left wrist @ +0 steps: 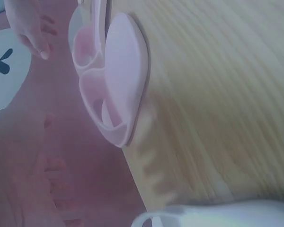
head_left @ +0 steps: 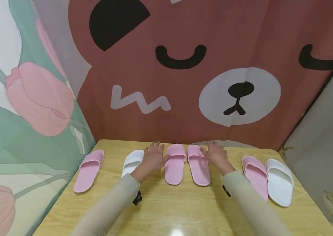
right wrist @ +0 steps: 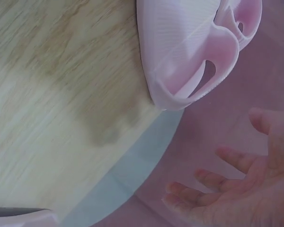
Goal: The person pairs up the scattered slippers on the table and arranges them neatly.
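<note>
Pink slipper pair (head_left: pixel 174 172), lower centre | likely light, bendy; grip sides | left hand (head_left: pixel 154 158), right hand (head_left: pixel 217 154): fingers spread, nothing held

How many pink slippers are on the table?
4: one far-left pink slipper, two middle pink slippers side by side, and one right-side pink slipper beside a white slipper.

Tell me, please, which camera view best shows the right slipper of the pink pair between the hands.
The head view: the right pink slipper shows from end to end, only slightly covered by the right hand. The left wrist view crops it at the top edge; the right wrist view shows it larger but loses one end.
</note>
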### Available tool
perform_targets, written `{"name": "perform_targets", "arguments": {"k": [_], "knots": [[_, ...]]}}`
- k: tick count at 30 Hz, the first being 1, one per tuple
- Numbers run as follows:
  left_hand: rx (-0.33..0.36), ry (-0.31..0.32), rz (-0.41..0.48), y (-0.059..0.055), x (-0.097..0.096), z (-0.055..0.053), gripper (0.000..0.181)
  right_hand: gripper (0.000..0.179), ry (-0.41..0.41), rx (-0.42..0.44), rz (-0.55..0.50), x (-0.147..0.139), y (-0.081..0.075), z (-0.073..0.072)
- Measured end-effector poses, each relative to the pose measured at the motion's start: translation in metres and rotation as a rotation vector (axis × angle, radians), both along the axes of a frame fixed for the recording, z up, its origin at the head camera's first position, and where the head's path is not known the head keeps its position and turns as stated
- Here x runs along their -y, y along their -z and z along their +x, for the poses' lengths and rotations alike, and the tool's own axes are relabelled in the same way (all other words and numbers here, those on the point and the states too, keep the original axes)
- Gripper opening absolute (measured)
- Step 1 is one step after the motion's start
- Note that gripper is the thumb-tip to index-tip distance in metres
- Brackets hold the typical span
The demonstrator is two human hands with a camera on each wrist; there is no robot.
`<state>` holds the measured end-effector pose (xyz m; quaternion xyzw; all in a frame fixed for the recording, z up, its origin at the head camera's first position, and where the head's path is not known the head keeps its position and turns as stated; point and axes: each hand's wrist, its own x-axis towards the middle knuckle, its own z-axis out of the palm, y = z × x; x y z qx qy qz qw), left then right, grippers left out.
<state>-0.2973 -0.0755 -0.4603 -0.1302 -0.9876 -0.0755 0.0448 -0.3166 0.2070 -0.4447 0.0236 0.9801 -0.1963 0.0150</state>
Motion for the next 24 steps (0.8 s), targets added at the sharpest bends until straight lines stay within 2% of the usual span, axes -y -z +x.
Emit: {"name": "perform_targets", "arguments": {"k": [9,14,24], "knots": [[-0.057,0.0,-0.037,0.0,0.024,0.014,0.069,0.066,-0.029,-0.037,0.01,-0.007,-0.001,0.007],[-0.053,0.008,-0.038,-0.004,0.036,0.022,0.069,0.067,-0.041,-0.054,0.01,-0.012,-0.004,0.011],[-0.069,-0.004,-0.043,-0.011,0.059,0.027,0.069,0.071,-0.038,-0.041,0.023,-0.022,-0.01,0.012]]}}
